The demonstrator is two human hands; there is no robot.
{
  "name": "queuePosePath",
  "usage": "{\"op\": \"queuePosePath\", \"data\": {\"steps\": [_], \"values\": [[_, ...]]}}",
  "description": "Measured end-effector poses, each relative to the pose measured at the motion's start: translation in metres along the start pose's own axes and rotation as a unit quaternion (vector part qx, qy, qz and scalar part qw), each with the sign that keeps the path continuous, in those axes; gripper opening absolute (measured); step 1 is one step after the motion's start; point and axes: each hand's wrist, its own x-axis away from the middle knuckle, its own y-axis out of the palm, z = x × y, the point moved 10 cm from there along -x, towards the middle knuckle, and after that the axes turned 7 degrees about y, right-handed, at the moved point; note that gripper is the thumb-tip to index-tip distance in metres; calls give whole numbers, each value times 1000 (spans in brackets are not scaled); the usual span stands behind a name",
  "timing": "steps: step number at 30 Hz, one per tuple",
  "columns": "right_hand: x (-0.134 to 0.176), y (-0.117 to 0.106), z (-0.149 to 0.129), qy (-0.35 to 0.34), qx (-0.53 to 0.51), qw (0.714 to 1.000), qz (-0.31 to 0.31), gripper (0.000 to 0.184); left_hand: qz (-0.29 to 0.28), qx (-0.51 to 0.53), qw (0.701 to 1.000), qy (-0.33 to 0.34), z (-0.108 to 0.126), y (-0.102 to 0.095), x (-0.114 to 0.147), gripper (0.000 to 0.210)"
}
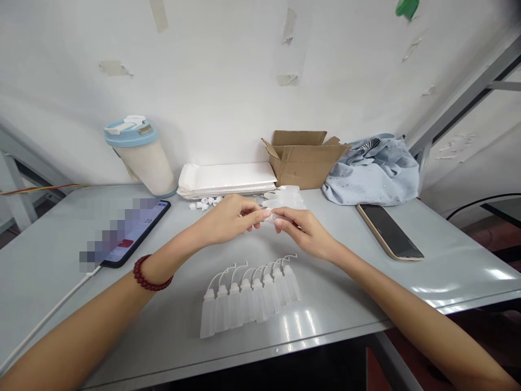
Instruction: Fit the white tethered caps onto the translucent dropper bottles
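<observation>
My left hand (236, 218) and my right hand (304, 231) meet above the middle of the table, their fingertips pinched together. Between them is a small translucent plastic bottle (271, 218), mostly covered by the fingers. Whether a cap or spout is also in the left fingers, I cannot make out. Nearer me, several small squeeze bottles (246, 304) lie side by side in a row, each with a thin curved strap or tube at its neck. Behind my hands are more loose translucent bottles (291, 195) and a scatter of small white caps (202, 204).
A cardboard box (307, 165) with raised flaps stands by the wall beside white padded envelopes (230, 176). Light blue cloth (374, 171) lies right of it. A lidded cup (144, 163) and a charging phone (136, 233) are left; another phone (389, 232) lies right.
</observation>
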Motion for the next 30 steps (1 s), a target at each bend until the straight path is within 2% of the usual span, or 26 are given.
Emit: {"op": "queuePosePath", "data": {"steps": [7,11,14,17,20,24,27,30], "values": [[-3,6,14,64,-150,985,-57,38,36,-123,986,109,26,0,3,26],[-3,5,13,61,-155,985,-50,38,25,-74,995,69,18,0,0,34],[-2,1,8,52,-105,993,-25,37,25,-4,1000,0,3,1,0,49],[-1,-1,2,29,-53,998,-9,33,19,62,997,-42,-8,6,0,47],[-1,0,0,15,-39,999,-7,31,6,64,997,-43,-6,9,1,40],[-2,3,10,48,-85,995,-17,37,22,40,999,-1,7,3,1,27],[-2,1,13,56,-106,993,-10,37,31,51,998,18,10,0,0,28],[-1,-2,7,29,-53,998,19,31,33,58,998,-1,2,2,-1,35]]}}
